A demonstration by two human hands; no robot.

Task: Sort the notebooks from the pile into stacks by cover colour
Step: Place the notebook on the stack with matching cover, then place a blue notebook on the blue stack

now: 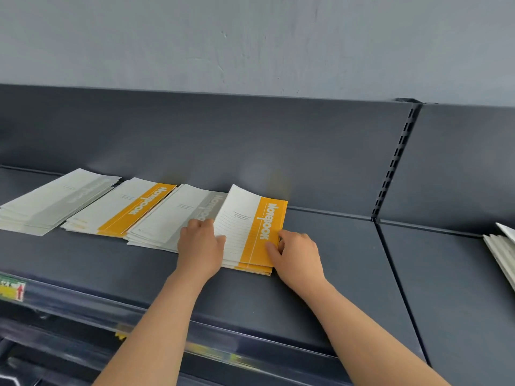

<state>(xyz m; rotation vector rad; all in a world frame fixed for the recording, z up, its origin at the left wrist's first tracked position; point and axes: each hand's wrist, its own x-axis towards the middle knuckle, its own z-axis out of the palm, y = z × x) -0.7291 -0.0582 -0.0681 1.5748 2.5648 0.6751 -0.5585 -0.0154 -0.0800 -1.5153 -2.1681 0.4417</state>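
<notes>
A dark grey metal shelf (pixel 320 288) is seen running across the view, backed by an upright panel (pixel 223 140) of the same grey. A slotted upright strip (pixel 395 160) is fixed at the panel's right end, with a second shelf section (pixel 451 302) adjoining beyond it. A pale grey wall (pixel 250 43) with scuff marks is shown above. A yellow-green label with a red arrow (pixel 12 289) is stuck on the shelf's front edge at far left. The lower front rail (pixel 195 349) is blurred.
</notes>
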